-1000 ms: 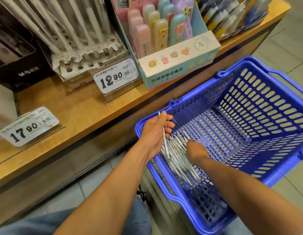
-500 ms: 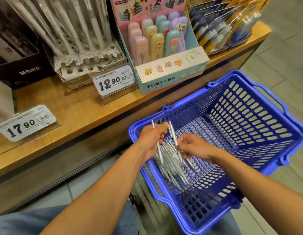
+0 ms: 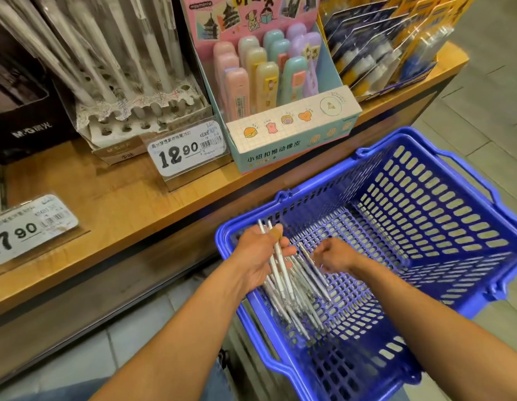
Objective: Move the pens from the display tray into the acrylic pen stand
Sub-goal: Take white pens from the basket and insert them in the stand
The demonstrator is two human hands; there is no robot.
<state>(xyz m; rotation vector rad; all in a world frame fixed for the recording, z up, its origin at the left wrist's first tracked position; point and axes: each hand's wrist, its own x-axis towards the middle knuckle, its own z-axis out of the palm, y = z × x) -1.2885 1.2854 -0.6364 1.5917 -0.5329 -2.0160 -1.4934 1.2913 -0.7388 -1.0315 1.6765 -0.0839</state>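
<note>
Hands over a blue perforated plastic shopping basket (image 3: 425,227) below the wooden shelf counter (image 3: 112,215).
Head view: the left hand (image 3: 260,256) curls thumb and fingers round several slim white pens (image 3: 276,256) at the basket's near-left corner; more white pens (image 3: 297,296) lie heaped along its left wall. The right hand (image 3: 334,256) reaches into the heap, fingers bent and blurred; I cannot tell whether they pinch one.

Two bare forearms reach from the bottom of the frame toward its centre. The left hand (image 3: 258,256) is curled, thumb on top, gripping a few pens (image 3: 280,270). The right hand (image 3: 334,256), just right of it, points fingers downward, loosely curled.
</note>
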